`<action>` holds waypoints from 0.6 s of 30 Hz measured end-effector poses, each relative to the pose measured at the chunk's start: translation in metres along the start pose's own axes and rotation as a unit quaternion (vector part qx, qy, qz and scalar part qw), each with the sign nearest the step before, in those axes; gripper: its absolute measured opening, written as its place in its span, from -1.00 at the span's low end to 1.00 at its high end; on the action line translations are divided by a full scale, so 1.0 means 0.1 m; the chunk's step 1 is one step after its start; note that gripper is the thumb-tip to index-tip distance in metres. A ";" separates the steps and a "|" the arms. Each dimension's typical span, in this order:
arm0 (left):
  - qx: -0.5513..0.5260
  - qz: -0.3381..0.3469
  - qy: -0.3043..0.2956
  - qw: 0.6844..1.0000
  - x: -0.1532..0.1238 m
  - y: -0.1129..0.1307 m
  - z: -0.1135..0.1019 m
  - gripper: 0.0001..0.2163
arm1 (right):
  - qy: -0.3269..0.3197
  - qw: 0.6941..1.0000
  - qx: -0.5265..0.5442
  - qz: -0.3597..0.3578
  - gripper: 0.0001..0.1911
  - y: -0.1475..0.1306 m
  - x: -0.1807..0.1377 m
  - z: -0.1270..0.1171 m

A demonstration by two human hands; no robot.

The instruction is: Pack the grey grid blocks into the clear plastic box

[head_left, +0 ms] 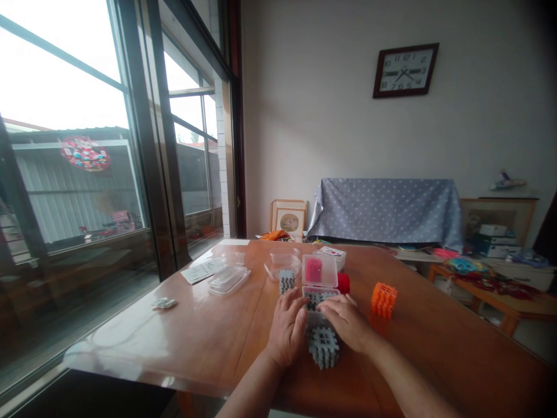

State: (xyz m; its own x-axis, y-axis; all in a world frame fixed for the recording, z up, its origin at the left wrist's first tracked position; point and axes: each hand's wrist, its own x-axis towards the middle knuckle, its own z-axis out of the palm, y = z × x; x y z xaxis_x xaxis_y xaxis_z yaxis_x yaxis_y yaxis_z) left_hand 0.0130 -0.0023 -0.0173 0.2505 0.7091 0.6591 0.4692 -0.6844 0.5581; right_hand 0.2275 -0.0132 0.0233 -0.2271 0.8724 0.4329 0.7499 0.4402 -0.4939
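A small clear plastic box [317, 316] stands on the table in front of me, its hinged lid [331, 273] tipped up at the back. Grey notched building pieces [314, 301] lie inside it. My left hand [287, 325] grips the box from the left, fingertips bent over its rim. From the right, my right hand [347, 320] closes on the other side, its fingertips at the grey pieces. Just nearer to me sits a stack of grey notched blocks [323, 348]. Another grey block stack [286, 281] stands beyond my left fingers.
An orange block stack [383, 301] stands to the right, and a red one [343, 283] behind the box. Clear containers [282, 264], a clear lid [228, 280], paper sheets [202, 270] and a small pale piece [164, 303] lie left and back on the wooden table [209, 342].
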 end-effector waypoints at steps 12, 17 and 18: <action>0.027 0.025 0.007 0.999 0.00 -0.01 0.01 -0.67 | -0.015 1.000 0.007 -0.014 -0.59 0.01 -0.04 -0.04; 0.023 0.019 0.006 1.000 0.00 0.01 -0.01 -0.67 | 0.050 0.998 0.032 -0.003 -0.64 0.05 -0.06 -0.01; 0.022 0.019 0.004 1.000 0.00 0.01 -0.01 -0.67 | 0.071 0.997 0.041 -0.003 -0.65 0.05 -0.08 -0.02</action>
State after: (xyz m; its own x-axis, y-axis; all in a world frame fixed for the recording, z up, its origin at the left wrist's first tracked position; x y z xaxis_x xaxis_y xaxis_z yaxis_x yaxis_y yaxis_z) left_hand 0.0125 -0.0031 -0.0164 0.2619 0.6813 0.6836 0.4964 -0.7025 0.5100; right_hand 0.2340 -0.0187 0.0189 -0.1365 0.8333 0.5357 0.6948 0.4660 -0.5478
